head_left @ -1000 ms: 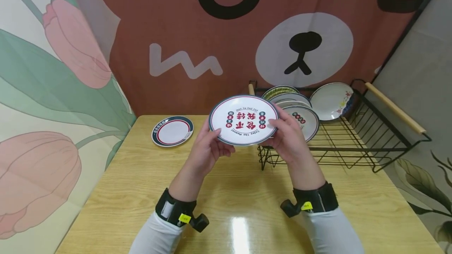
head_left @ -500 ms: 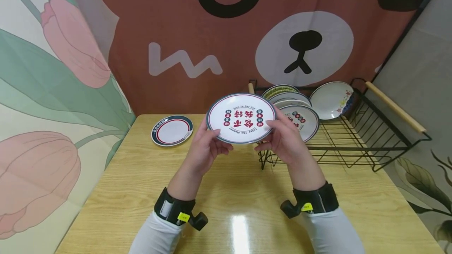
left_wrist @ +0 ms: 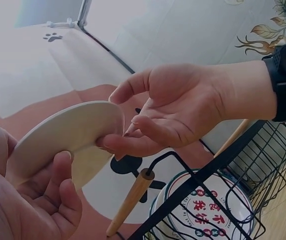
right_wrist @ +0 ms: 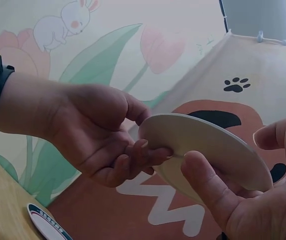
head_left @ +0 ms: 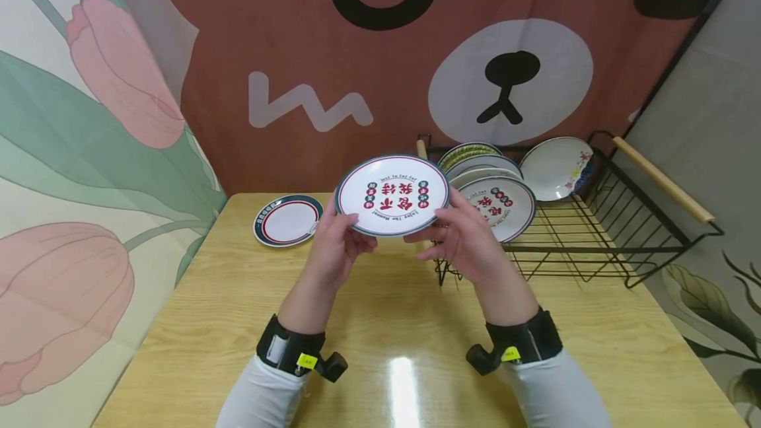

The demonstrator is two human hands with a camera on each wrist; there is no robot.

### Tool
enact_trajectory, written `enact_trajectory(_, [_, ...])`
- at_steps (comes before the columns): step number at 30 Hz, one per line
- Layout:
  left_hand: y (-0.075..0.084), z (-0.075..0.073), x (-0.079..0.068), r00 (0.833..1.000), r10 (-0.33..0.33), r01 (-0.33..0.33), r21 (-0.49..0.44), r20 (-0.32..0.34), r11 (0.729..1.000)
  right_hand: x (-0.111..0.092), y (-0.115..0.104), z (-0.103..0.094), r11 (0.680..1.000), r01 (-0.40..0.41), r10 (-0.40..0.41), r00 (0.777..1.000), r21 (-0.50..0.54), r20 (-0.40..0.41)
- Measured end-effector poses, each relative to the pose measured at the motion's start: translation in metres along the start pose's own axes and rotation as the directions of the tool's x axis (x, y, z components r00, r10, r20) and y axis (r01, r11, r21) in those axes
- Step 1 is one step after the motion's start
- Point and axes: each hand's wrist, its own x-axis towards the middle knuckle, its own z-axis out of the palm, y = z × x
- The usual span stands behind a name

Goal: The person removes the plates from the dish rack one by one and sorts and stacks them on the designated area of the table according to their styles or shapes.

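A white plate (head_left: 392,197) with a dark blue-green rim and red lettering is held in the air above the table, tilted so its face shows in the head view. At its left edge my left hand (head_left: 335,243) pinches it, thumb on top and fingers below. My right hand (head_left: 466,236) grips the right edge in the same way. From below, the wrist views show the plate's plain underside (left_wrist: 77,135), with fingertips of both hands against it.
On the table's left lies another plate (head_left: 289,220) with a dark rim. A black wire rack (head_left: 594,249) with wooden handles stands at the right. Several plates (head_left: 499,207) lean in its left part, and a flower-patterned plate (head_left: 553,167) leans at its back.
Both hands have carried the plate a little left and slightly up, away from the rack. More of the front racked plate shows now. The plate on the table stays put.
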Motion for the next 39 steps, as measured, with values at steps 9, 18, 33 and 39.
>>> enact_trajectory(9, [0.002, -0.008, 0.005, 0.998, 0.027, -0.026, 0.018, -0.062, 0.999, 0.004, 0.009, 0.008, 1.0, -0.018, 0.016, 0.997, -0.021, -0.076])
enact_trajectory(18, [-0.004, -0.025, 0.016, 0.972, 0.082, -0.076, 0.037, -0.22, 0.996, 0.008, 0.021, 0.022, 0.99, -0.128, 0.114, 0.971, -0.057, -0.209])
enact_trajectory(33, [-0.01, -0.061, 0.033, 0.911, 0.068, -0.072, 0.006, -0.407, 0.997, 0.016, 0.05, 0.026, 0.972, -0.218, 0.193, 0.956, -0.092, -0.222])
enact_trajectory(39, [-0.01, -0.083, 0.04, 0.877, 0.078, -0.1, -0.023, -0.474, 0.995, 0.026, 0.074, 0.025, 0.954, -0.285, 0.253, 0.931, -0.09, -0.262])
